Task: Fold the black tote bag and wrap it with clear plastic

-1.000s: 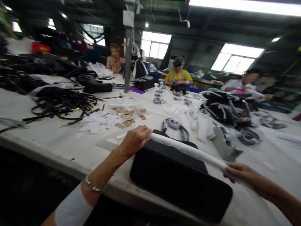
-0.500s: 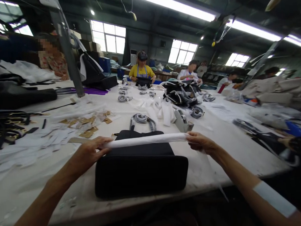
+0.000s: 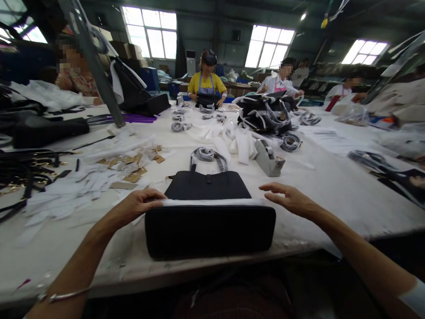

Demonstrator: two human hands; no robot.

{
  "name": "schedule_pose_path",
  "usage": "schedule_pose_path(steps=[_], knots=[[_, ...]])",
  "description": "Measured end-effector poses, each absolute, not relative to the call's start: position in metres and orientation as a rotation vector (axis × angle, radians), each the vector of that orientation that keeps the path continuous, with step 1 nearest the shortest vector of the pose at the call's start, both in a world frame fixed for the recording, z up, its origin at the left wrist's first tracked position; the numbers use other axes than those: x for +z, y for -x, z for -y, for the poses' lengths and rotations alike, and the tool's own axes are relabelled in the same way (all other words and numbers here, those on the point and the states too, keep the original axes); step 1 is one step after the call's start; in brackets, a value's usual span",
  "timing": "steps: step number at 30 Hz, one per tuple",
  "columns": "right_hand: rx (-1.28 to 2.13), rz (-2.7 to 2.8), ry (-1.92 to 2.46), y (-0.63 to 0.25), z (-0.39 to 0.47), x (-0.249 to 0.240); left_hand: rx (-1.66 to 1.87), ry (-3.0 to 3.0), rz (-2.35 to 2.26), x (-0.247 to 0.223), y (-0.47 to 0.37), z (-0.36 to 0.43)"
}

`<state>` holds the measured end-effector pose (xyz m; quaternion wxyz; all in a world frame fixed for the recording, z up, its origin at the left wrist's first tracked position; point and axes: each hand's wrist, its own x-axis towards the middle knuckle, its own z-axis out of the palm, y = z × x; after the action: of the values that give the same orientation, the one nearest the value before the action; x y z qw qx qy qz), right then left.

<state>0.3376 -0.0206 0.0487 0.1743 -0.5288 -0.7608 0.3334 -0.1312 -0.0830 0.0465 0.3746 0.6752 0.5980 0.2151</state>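
A black handbag [image 3: 211, 230] lies on the table close to me, its base facing me and its wrapped grey handle [image 3: 206, 154] pointing away. Along the bag's near upper edge rests a white padding strip [image 3: 214, 202]. My left hand [image 3: 146, 199] is at the strip's left end, fingers together on it at the bag's corner; the fingertips are partly hidden. Past the right end, my right hand [image 3: 286, 196] hovers with fingers stretched out and apart, holding nothing.
A grey tape dispenser [image 3: 270, 160] stands beyond my right hand. White paper slips [image 3: 74, 192] and brown tags [image 3: 138, 173] cover the left side. Farther back are white strips [image 3: 242, 144] and a pile of black bags [image 3: 263, 113]. Several people work around the table.
The white strip has come down from above the bag onto its near edge. My right hand has let go of its end and opened; my left hand stays at the other end.
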Motion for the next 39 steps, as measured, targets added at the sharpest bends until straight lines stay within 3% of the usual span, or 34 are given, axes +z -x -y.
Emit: schedule_pose_path(steps=[7,17,24,32,39], knots=[[1.317,2.234,1.322,-0.313,0.048,0.05,0.539,-1.688,-1.507,0.041,0.131,0.08],[1.222,1.881,1.583,-0.301,0.061,0.029,0.592,-1.741,-1.414,0.029,0.141,0.11],[1.31,1.668,1.52,-0.294,0.047,-0.004,0.464,-1.867,-1.826,0.0,0.123,0.094],[0.81,1.637,1.766,-0.282,0.045,-0.033,0.298,-1.733,-2.087,-0.011,0.107,0.089],[0.37,1.757,1.58,-0.279,0.053,-0.038,0.316,-2.555,-2.255,0.001,0.093,0.098]])
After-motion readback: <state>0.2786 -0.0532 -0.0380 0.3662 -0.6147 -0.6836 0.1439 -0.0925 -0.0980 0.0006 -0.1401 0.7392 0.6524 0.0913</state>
